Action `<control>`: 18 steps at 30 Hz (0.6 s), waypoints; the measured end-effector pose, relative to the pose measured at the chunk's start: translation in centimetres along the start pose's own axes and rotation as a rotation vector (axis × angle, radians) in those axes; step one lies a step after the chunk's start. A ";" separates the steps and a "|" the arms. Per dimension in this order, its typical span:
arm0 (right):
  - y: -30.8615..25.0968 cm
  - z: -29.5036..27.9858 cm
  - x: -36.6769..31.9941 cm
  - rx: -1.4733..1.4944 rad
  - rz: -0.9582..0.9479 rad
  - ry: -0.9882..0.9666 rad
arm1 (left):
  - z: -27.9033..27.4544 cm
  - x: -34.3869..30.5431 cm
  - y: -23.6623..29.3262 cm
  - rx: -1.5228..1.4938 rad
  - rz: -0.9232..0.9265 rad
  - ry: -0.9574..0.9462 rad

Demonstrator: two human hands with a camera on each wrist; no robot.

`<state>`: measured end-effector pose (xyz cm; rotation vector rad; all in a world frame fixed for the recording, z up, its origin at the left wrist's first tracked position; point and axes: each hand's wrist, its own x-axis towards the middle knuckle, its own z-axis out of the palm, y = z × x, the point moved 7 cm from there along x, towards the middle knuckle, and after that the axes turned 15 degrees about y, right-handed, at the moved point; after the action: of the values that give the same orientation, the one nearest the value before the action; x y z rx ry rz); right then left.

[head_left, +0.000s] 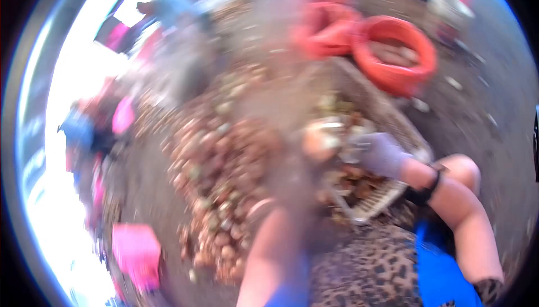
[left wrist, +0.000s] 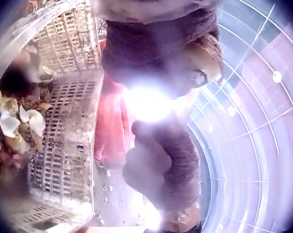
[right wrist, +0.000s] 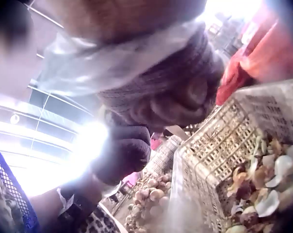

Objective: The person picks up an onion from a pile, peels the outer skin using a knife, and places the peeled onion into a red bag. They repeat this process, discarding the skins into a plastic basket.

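In the left wrist view my left hand (left wrist: 158, 51), in a dark knit glove, grips an onion (left wrist: 205, 60) with brown skin and a pale patch. A blurred brown and white onion (head_left: 323, 138) shows above the crate in the head view. Close by, over the crate's near end, is my gloved right hand (head_left: 382, 155), with clear plastic (right wrist: 83, 63) around its wrist. Its fingers (right wrist: 190, 94) are curled; I cannot tell what they hold. Beneath the hands stands a pale slatted plastic crate (head_left: 368, 212), with onion peels (head_left: 356, 186) inside.
A large heap of onions (head_left: 216, 178) lies on the ground left of the crate. Red sacks (head_left: 424, 63) stand beyond it, one open. A white bucket (head_left: 449, 18) is at the back right. People (head_left: 182, 37) are at the far left, near a pink object (head_left: 136, 251).
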<state>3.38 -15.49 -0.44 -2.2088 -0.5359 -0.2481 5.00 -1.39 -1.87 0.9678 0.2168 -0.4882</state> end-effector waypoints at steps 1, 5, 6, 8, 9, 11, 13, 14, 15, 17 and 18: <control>0.3 -1.5 0.4 -0.069 0.324 0.077 | -0.5 -0.4 0.2 0.016 0.002 0.022; -1.5 -2.4 1.9 0.299 0.155 0.357 | 1.0 -0.6 -0.6 -0.252 -0.133 0.044; -1.3 -2.2 2.3 0.322 0.029 0.359 | 1.5 -0.4 -1.3 -0.364 -0.178 0.006; 2.6 -1.2 2.0 0.387 0.057 0.338 | 3.5 0.5 -3.4 -0.444 -0.153 -0.349; 3.0 -1.0 2.0 0.361 0.101 0.292 | 3.2 -0.4 -3.2 -0.367 -0.181 -0.342; 2.2 -0.8 2.1 0.528 0.238 0.196 | 2.2 -3.1 -2.4 -0.217 -0.253 -0.325; -0.4 0.0 2.3 0.913 0.434 0.083 | 2.0 -2.9 -2.7 -0.294 -0.277 -0.331; 0.2 -0.4 2.5 0.813 0.408 0.137 | 2.2 -2.1 -3.3 -0.328 -0.287 -0.338; 1.7 -0.8 2.4 0.717 0.376 0.197 | 1.8 -1.3 -3.7 -0.305 -0.269 -0.278; 4.2 -1.8 2.0 0.489 0.262 0.313 | 0.6 -0.9 -3.3 -0.158 -0.202 -0.167; 4.4 -1.8 1.8 0.412 0.264 0.289 | 0.3 -2.6 -1.3 -0.035 -0.153 -0.117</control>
<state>7.00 -18.89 -1.69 -1.7782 -0.1175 -0.2816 2.13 -1.44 -1.65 0.8895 0.1941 -0.6772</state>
